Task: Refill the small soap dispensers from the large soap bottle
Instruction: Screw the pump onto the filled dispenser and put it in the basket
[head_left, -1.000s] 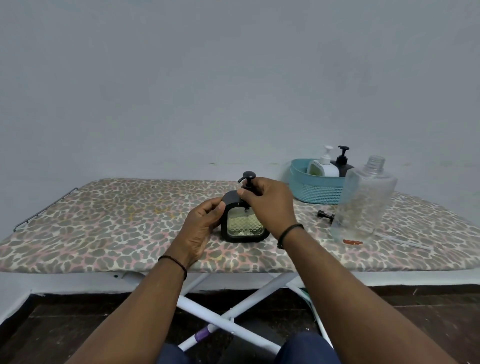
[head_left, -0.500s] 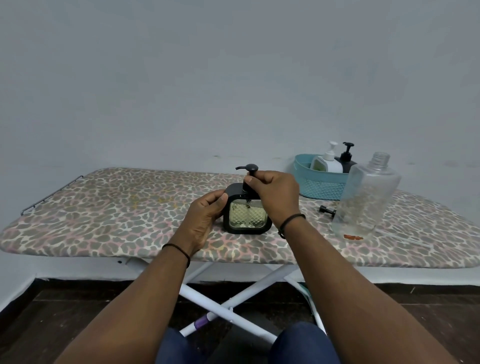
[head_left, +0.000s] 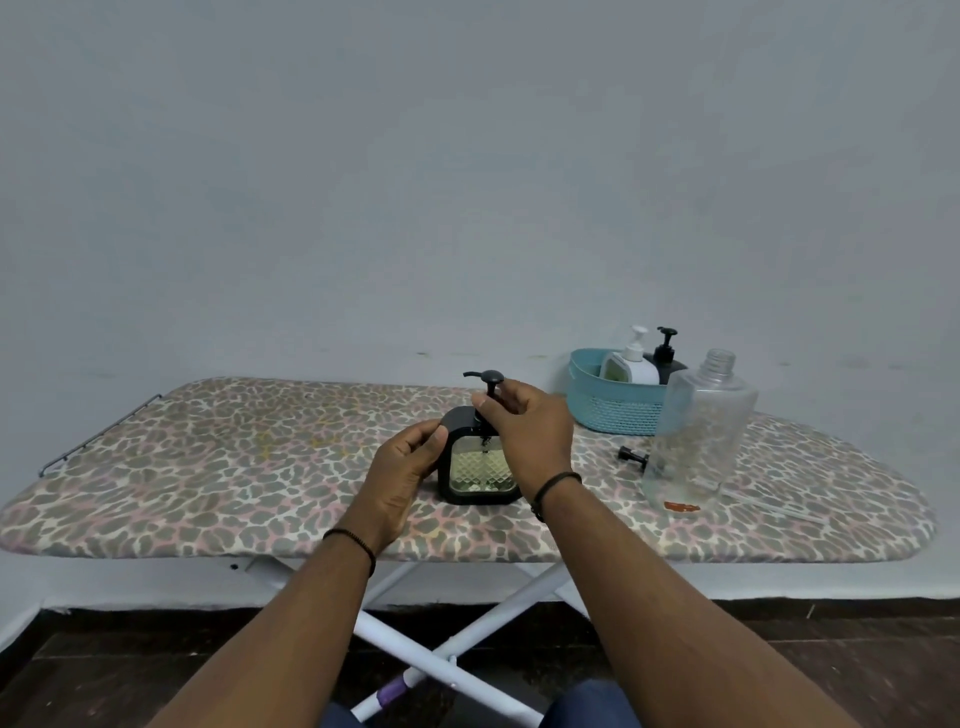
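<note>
Both hands are engaged on the dispenser (head_left: 479, 462), which stands on the board (head_left: 208, 467) at centre: the left hand (head_left: 402, 475) is curled round its black body, and the right hand (head_left: 524, 431) is pinched on the pump (head_left: 488, 387) stem. Since a second ago the pump head has risen clear above the right hand, so it is judged to be unscrewed or nearly so. The bottle (head_left: 698, 431) is seen uncapped and upright to the right, its cap (head_left: 632, 456) lying beside it. Two further dispensers are held in the basket (head_left: 613, 410) behind.
</note>
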